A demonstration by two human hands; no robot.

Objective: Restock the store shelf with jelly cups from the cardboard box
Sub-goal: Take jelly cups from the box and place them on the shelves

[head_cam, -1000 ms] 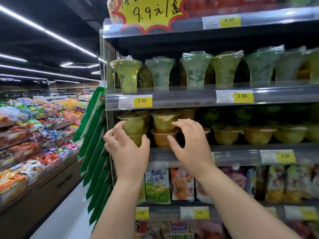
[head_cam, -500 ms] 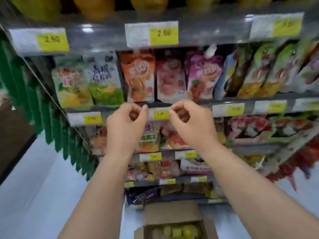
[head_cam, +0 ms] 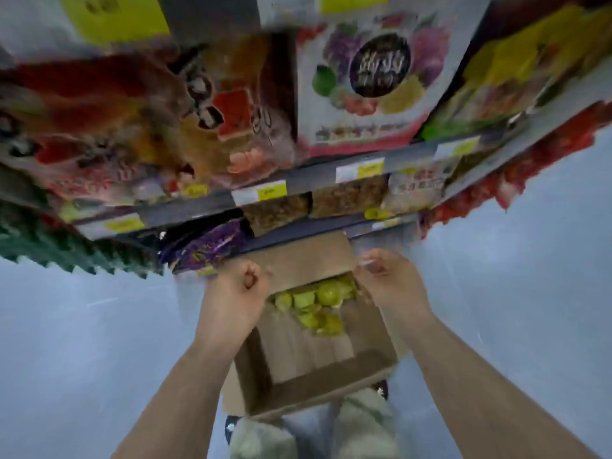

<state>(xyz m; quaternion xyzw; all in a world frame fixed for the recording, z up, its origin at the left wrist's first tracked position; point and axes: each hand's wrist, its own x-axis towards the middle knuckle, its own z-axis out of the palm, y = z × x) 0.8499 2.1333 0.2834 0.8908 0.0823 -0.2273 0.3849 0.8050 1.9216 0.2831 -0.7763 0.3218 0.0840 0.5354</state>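
An open cardboard box (head_cam: 311, 389) stands on the floor in front of the shelf, below me. Several yellow-green jelly cups (head_cam: 314, 304) lie in its far half; the near half shows bare cardboard. My left hand (head_cam: 240, 293) hovers over the box's left edge with its fingers curled shut and nothing in it. My right hand (head_cam: 389, 281) hovers over the far right corner, fingers loosely curled, empty as far as the blur lets me see. The picture is blurred by head motion.
The lower shelves (head_cam: 212, 207) carry snack bags and a fruit-printed box (head_cam: 371, 84), with yellow price tags along the rails. Green hanging packs (head_cam: 49, 246) sit at the left end. Grey floor (head_cam: 82, 342) lies on both sides. My legs (head_cam: 314, 432) stand behind the box.
My view has swung down from the jelly cup shelf to the box on the floor. Both hands have dropped from the shelf to just above the box, empty.
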